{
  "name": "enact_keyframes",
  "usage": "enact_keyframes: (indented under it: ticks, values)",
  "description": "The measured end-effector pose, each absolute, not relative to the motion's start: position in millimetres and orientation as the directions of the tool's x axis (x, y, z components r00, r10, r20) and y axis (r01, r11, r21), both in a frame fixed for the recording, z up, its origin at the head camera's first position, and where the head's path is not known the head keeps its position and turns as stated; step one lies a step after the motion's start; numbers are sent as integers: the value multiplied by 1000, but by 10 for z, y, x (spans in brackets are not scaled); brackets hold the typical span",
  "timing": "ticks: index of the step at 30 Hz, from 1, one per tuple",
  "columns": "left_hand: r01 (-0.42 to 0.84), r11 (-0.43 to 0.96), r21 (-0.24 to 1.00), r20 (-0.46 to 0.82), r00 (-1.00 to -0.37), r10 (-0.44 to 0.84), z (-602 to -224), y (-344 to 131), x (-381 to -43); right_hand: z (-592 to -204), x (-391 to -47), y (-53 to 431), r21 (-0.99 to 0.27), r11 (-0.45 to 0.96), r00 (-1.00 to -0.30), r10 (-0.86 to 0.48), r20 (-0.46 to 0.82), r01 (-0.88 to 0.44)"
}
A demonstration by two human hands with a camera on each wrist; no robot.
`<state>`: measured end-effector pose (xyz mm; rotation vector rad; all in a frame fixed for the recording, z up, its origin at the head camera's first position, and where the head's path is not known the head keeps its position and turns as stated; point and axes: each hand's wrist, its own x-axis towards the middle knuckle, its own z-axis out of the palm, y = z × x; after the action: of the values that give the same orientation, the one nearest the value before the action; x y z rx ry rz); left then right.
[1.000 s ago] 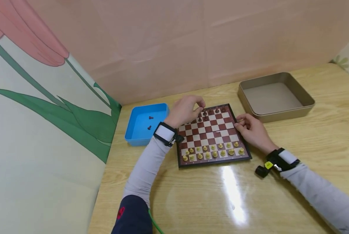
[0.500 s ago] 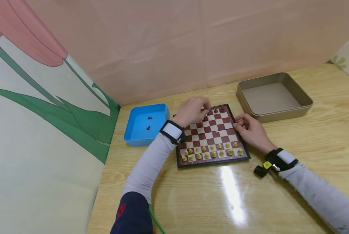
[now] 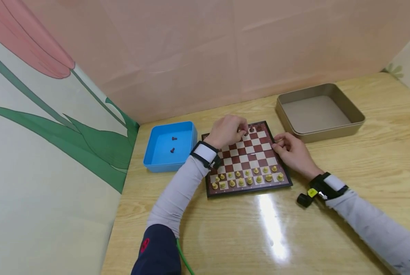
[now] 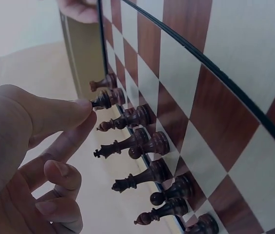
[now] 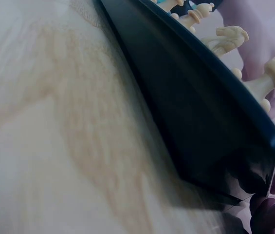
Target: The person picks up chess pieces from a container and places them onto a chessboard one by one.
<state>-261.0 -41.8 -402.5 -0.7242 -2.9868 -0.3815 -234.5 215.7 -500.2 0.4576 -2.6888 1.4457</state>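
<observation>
A magnetic-style chessboard (image 3: 237,167) with red-brown and white squares lies on the table. My left hand (image 3: 225,130) is over its far rows. In the left wrist view, its thumb and index finger pinch the top of a dark chess piece (image 4: 103,99) standing near the far right corner; the fingertips hide its head. Beside it stand a dark king (image 4: 120,147), a queen (image 4: 137,180) and several pawns. My right hand (image 3: 294,152) holds the board's right edge between thumb and fingers. Two rows of cream pieces (image 3: 241,182) stand along the near side.
Left of the board is a blue tray (image 3: 150,147) with two dark chess pieces (image 3: 173,144) lying in it. A brown tray (image 3: 320,135) stands at the back right. A pink-covered wall (image 3: 191,68) rises behind the table (image 3: 232,236).
My left hand has moved right along the far rows and then stayed near one spot. The right hand keeps its hold on the board's edge. The view has shifted slightly.
</observation>
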Motion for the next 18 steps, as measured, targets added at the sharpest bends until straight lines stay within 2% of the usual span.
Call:
enact_keyframes:
  ticks: [18]
  values:
    - [484,855,188,93,-875,475,-4188,-361,-2657,-5040,-2310,2203,-795,537,-956,-222,190,-282]
